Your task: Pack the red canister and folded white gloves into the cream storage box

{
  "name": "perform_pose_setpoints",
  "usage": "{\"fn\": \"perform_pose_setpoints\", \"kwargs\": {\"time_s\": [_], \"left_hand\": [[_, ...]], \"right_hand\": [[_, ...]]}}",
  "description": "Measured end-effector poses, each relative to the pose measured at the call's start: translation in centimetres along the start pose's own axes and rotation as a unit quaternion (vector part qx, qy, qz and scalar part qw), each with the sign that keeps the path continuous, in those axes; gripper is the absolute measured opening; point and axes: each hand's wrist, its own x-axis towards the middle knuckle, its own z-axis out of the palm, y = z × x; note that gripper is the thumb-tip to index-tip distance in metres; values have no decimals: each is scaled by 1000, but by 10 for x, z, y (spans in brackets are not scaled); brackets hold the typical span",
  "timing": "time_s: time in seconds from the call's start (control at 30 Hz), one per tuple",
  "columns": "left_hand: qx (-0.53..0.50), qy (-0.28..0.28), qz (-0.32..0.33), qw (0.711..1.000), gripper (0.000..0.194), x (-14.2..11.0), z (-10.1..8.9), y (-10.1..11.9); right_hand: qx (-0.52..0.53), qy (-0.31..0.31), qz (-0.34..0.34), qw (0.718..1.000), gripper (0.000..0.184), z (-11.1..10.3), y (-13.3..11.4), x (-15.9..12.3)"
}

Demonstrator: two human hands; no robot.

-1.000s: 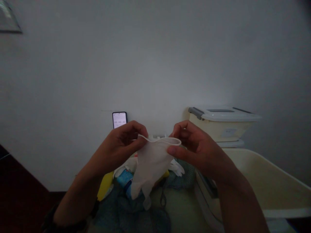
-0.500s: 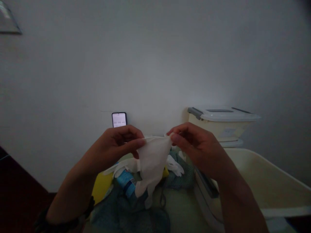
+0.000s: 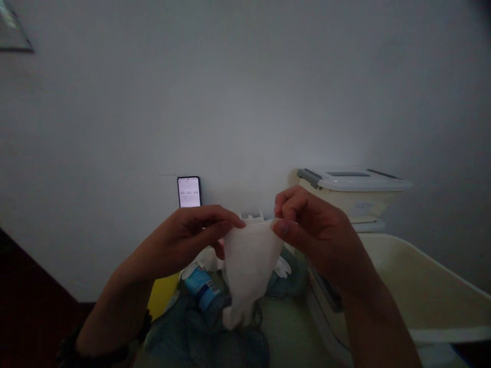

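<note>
In the head camera's view, a plain grey-white wall [image 3: 245, 102] fills the background in dim light, above a pale greenish surface [image 3: 293, 327]. Taking the thin white rubber-like glove [image 3: 251, 266] as the dial's centre, it hangs in front of the person, cuff up and fingers down, above the clutter. At ten o'clock the left hand [image 3: 203, 230] pinches one side of its cuff between thumb and forefinger, the other fingers loosely bent. At two o'clock the right hand [image 3: 314, 227] pinches the opposite side, fingers curled behind the thumb. Beyond the left hand, between ten and eleven, stands a dark-edged phone [image 3: 189, 190] with a lit timer screen. At two o'clock sits a lidded cream plastic box [image 3: 345, 204]; at three, a wide cream plastic tub [image 3: 452, 335]. At eight lie a blue printed packet [image 3: 201, 286] and a yellow item [image 3: 164, 294]; at seven, a bluish-grey cloth [image 3: 215, 345].
</note>
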Motion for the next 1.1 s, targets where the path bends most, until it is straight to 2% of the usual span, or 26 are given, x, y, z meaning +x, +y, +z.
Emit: {"fn": "perform_pose_setpoints", "kwargs": {"time_s": [0.1,0.27,0.37,0.5,0.63,0.73,0.83,0.93,1.0,1.1], "left_hand": [[11,-41,-4,999,15,-2,1,4],[65,-118,76,988,4,-3,-1,11],[52,-76,105,990,4,-4,-3,9],[-54,17,171,984,15,-7,-3,1],[-87,36,187,978,29,-6,-3,-4],[-79,40,186,979,34,-3,-2,-7],[-102,46,191,975,40,0,-1,-12],[-114,82,162,977,44,0,1,-15],[-83,111,121,983,41,0,3,-14],[-46,96,77,991,33,1,5,-9]], "right_hand": [[26,3,-10,1000,25,4,3,3],[93,5,7,996,27,7,9,4],[142,-4,42,989,35,5,10,1],[157,-27,66,985,39,3,4,-3],[41,-69,35,996,34,5,-8,-6],[-52,-107,49,992,23,8,-13,-6],[-74,-113,58,989,20,8,-11,-6],[-25,-78,60,995,22,8,-4,-5],[35,-55,63,996,24,9,-1,-4],[122,-34,80,989,29,12,3,-1]]}}
